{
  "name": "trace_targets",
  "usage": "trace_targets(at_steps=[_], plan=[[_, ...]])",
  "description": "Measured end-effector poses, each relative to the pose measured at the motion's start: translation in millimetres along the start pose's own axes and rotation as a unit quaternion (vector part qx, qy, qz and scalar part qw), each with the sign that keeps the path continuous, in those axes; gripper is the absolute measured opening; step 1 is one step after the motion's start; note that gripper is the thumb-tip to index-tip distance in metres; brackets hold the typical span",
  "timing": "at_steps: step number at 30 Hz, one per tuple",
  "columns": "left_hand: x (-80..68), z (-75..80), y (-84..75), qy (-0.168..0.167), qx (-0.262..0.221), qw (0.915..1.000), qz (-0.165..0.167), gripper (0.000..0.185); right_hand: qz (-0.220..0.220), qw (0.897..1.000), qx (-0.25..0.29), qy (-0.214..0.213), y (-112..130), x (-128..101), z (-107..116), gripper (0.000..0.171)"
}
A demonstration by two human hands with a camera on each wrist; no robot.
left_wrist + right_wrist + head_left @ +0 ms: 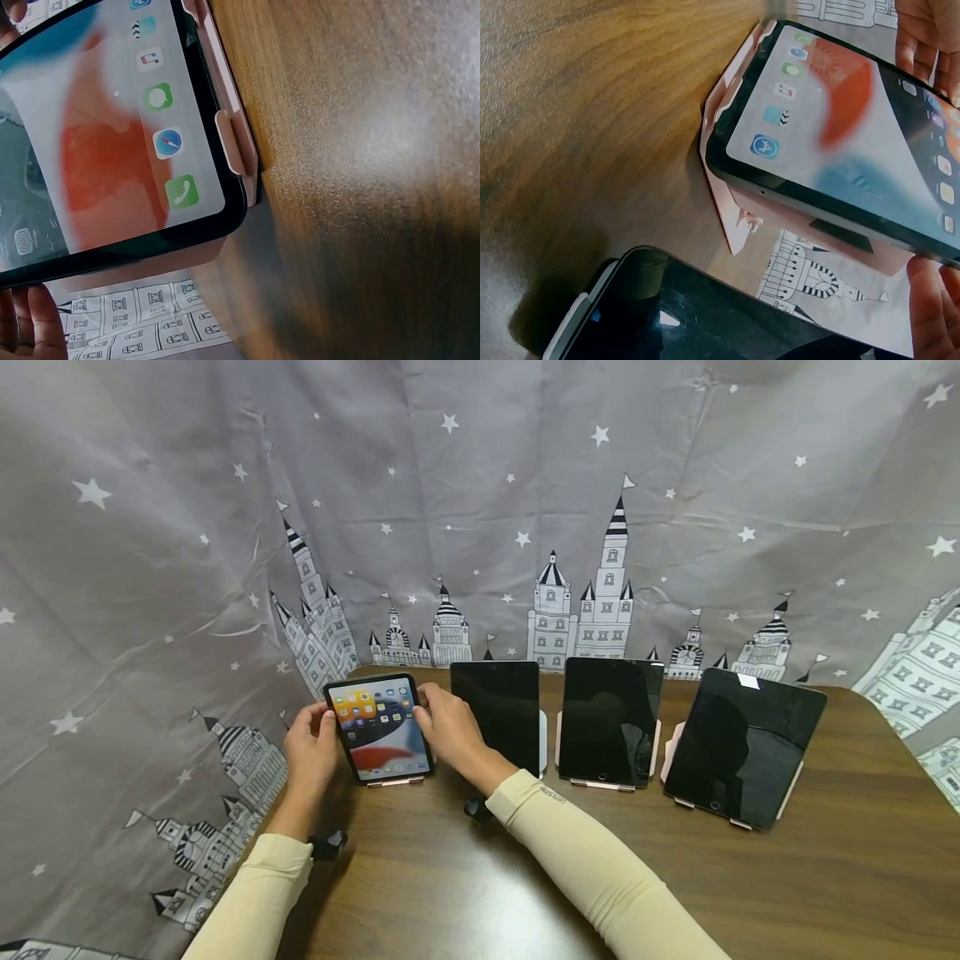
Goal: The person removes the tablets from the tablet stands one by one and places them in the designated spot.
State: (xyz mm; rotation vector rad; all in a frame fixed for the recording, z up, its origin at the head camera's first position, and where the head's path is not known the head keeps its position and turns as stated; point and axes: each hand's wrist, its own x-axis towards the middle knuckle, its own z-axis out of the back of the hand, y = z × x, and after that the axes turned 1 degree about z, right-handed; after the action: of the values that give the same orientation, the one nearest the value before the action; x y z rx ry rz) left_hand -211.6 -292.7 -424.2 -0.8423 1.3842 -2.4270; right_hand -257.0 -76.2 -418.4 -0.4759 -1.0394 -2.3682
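A tablet (378,731) with its screen lit and app icons showing leans on a pink stand (395,782) at the left of the table. Its lower edge sits behind the stand's small lips (231,142), as the left wrist view shows. My left hand (311,747) holds the tablet's left edge, thumb at the front and fingers partly hidden behind. On the opposite edge, my right hand (452,727) grips near the upper corner. In the right wrist view, the right fingers (930,304) touch the tablet's side, above the pink stand's back.
Three dark tablets stand to the right: one on a white stand (543,739), partly behind my right hand, then a middle tablet (609,722) and a tilted tablet (742,747) on pink stands. A grey castle-print curtain (480,510) hangs behind the wooden table (450,885).
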Motion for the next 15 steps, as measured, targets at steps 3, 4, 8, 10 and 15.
trace_targets(at_steps=[3,4,8,10,15], plan=[[-1.1,2.2,-1.3,-0.008,-0.001,1.0,-0.003,0.025,0.01,1.0,0.013,-0.001,0.4,1.2,0.7,0.017],[-1.1,2.7,-1.8,-0.012,-0.002,0.9999,-0.004,0.025,0.013,1.0,0.017,-0.002,0.5,1.7,1.1,0.017],[-2.6,2.2,-2.7,-0.009,-0.009,0.9999,-0.006,0.024,0.019,1.0,0.017,-0.009,-1.6,2.2,2.5,0.015],[-3.7,1.8,-2.7,-0.009,-0.012,0.9998,-0.01,0.023,0.023,0.999,0.017,-0.016,-3.3,1.6,2.5,0.014],[-6.4,3.3,-3.1,-0.023,-0.016,0.9993,-0.026,0.02,0.035,0.999,0.028,-0.022,-4.5,-1.3,1.4,0.011]])
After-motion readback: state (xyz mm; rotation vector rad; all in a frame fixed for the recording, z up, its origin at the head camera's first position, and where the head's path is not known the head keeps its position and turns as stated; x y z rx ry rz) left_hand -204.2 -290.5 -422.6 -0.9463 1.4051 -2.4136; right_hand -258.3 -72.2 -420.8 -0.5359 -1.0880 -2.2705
